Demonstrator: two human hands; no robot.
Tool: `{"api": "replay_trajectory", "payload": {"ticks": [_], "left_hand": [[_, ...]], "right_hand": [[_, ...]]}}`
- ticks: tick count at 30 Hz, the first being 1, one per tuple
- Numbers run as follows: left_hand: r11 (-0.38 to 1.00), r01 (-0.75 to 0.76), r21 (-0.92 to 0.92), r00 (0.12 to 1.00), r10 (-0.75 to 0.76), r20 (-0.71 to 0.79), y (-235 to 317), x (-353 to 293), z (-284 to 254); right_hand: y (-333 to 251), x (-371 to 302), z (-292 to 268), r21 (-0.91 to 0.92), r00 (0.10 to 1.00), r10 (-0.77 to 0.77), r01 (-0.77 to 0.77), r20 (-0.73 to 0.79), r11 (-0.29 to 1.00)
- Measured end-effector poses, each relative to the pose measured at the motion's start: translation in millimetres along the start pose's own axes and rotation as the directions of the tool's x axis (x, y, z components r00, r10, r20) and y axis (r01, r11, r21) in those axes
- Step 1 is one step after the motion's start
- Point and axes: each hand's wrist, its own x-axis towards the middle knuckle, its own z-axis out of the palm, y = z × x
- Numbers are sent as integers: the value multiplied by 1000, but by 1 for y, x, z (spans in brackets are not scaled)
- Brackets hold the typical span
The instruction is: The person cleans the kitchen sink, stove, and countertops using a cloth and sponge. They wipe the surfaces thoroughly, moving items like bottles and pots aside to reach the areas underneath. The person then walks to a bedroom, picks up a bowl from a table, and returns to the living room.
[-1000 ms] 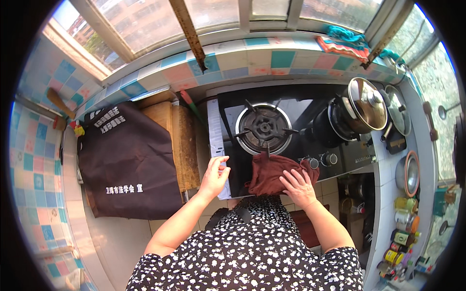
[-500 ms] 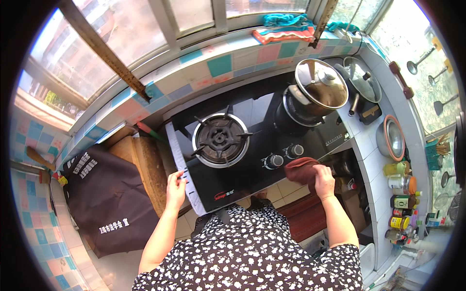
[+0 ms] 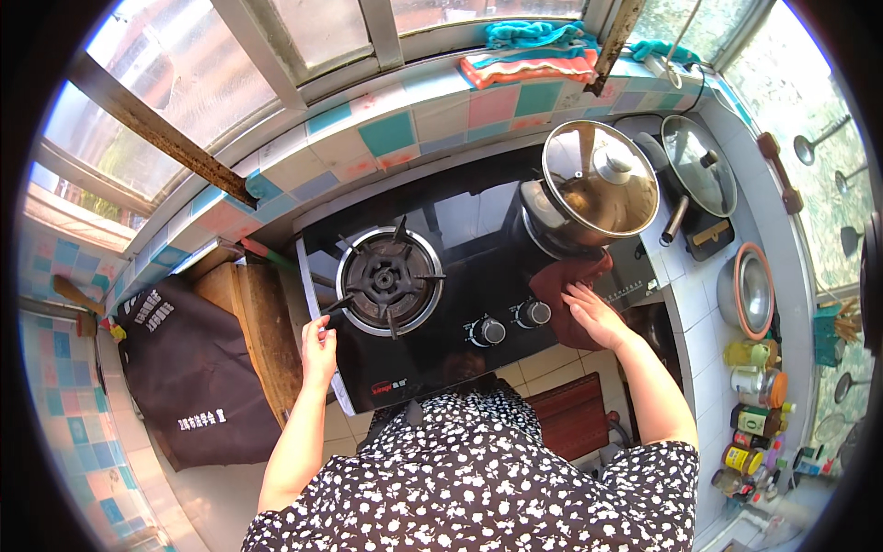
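My right hand lies with fingers stretched out on a dark red-brown cloth, pressing it to the front right of the black gas stove. Left of the cloth are two control knobs. Behind it, a steel pot with a glass lid stands on the right burner. My left hand is closed at the stove's left edge, its fingertips beside a pot support of the bare left burner.
Left of the stove, a dark apron-like cloth drapes beside a wooden board. At the right are a lidded pan, a metal bowl and several bottles and jars. Folded towels lie on the windowsill.
My right hand has brought the cloth from the front edge onto the stove top, and its fingers have spread from a grip. My left hand stays at the stove's edge. The view has shifted slightly.
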Motion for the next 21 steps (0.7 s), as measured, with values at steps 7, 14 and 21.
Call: {"api": "replay_trajectory", "payload": {"ticks": [7,14,21], "left_hand": [[991,132,-30,988,-134,-81,-14,-13,-1],[969,-8,246,983,53,-178,-23,-26,13],[941,179,286,981,-191,17,-1,-17,14]], "right_hand": [[-36,83,-16,-38,948,-159,176,277,984],[-87,179,38,-496,927,-370,350,63,795],[-130,273,41,-494,912,-388,402,137,771]]}}
